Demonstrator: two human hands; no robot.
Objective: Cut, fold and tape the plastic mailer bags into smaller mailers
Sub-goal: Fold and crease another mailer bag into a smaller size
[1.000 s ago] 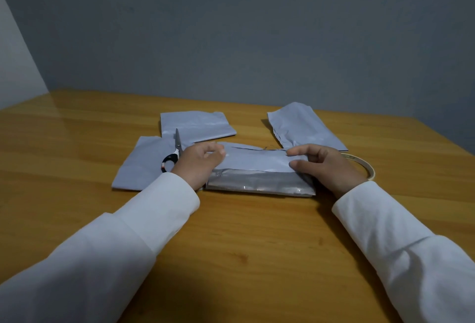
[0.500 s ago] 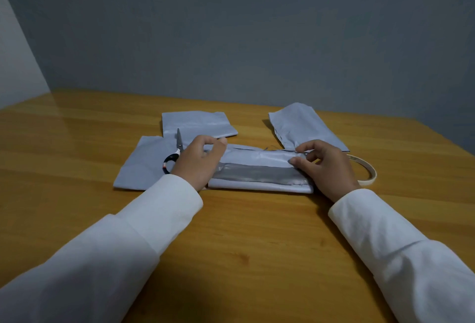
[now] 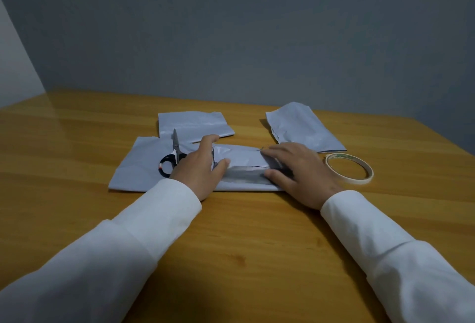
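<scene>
You are mid-fold on one mailer bag (image 3: 244, 165), which lies on the desk (image 3: 77, 142) straight ahead of you; no tape shows on it yet, and the tape roll (image 3: 349, 168) sits just beside your right hand (image 3: 300, 173). Three more grey pieces lie around it, with the scissors (image 3: 171, 156) resting on one. Both hands are spread flat: your left hand (image 3: 199, 168) presses the fold's left end, your right hand its right end, neither gripping anything.
</scene>
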